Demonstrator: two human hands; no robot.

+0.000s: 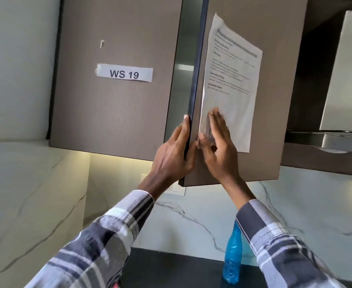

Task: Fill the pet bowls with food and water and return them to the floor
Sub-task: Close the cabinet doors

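While left hand (172,151) grips cabinet door (246,129) edge, fingers curled round it | right hand (218,146) flat, fingers straight on taped paper sheet (231,80) | door ajar | blue bottle (232,256) upright on dark counter (171,269) below.

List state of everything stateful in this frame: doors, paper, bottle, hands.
right cabinet door: ajar, swung partly open
left cabinet door: closed, WS 19 label stuck on
printed sheet: stuck on the right door's face, lower part curling
left hand: fingers curled round the right door's edge
right hand: flat on the sheet's lower corner
blue bottle: upright on the dark counter
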